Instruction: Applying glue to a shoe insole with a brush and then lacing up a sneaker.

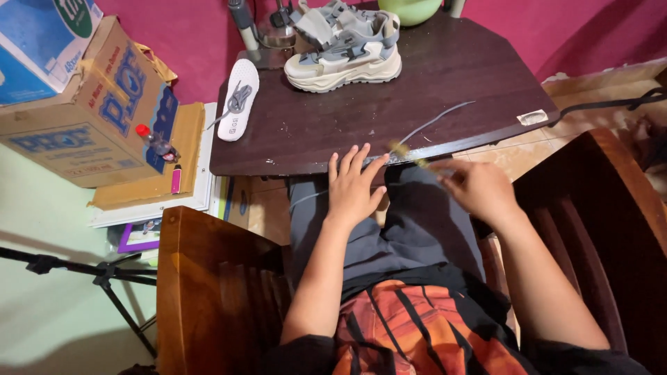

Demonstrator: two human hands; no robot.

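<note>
The left hand (353,186) lay flat, fingers spread, on the table (451,76) edge; at its three o'clock the right hand (479,187) pinched a grey lace (438,118).

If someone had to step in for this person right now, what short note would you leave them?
Left hand: open, flat on the lap at the table edge, holding nothing.
Right hand: blurred, fingers pinched near a small yellowish object; whether it grips it I cannot tell.
Grey lace: lying loose on the table, running toward the hands.
Shoe: upright at the far side, no lace visible in it.
White insole: out, on the table's left corner, with a second lace on it.
Left: shoe unlaced, insole out.
</note>
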